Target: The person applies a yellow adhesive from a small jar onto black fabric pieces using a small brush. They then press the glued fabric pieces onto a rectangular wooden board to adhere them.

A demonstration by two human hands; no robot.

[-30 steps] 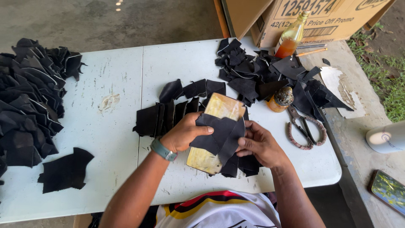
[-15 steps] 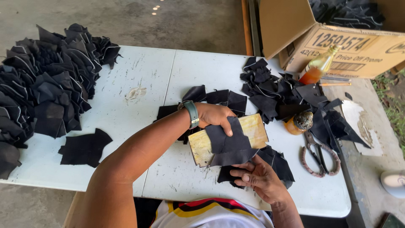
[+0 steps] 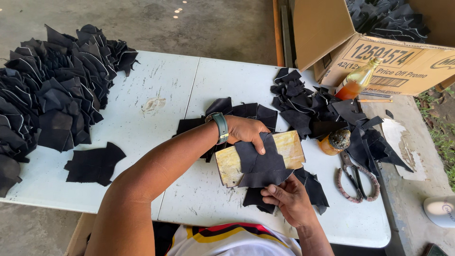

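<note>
While the left hand [image 3: 246, 132] presses a black leather piece [image 3: 260, 163] flat on the yellowed board [image 3: 289, 147], the right hand [image 3: 289, 199] pinches that piece's near edge, just below the board. Judged step: aligning the piece. Next calls for steady pressure.

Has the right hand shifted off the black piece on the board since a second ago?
Yes. The right hand has dropped from the right side of the wooden board to below its near edge, now pinching the lower tip of the black leather piece.
</note>
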